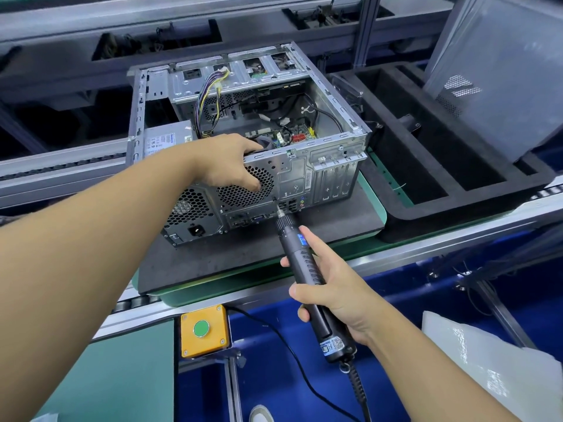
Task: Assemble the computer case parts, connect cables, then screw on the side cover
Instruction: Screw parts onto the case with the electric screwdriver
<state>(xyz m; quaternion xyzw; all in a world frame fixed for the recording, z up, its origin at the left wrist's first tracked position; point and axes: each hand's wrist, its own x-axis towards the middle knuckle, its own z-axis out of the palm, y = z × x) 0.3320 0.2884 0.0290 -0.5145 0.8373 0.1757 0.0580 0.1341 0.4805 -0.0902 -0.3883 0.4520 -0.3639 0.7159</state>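
Note:
An open silver computer case [329, 153] lies on its side on a dark foam pad [243, 254], its rear panel facing me and cables and the motherboard showing inside. My left hand [231, 161] grips the top rear edge of the case over the round fan grille, fingers curled inside and thumb on the grille. My right hand [329, 290] holds a black electric screwdriver [300, 257]. Its bit touches the rear panel just below the fan grille, beside the port cluster. A grey side cover [499, 74] leans upright at the far right.
The pad rests on a green pallet [377, 214] on a roller conveyor. A black foam tray [441, 184] with deep slots stands to the right. A yellow box with a green button [203, 329] sits at the near rail. The screwdriver's cord [292, 357] trails downward.

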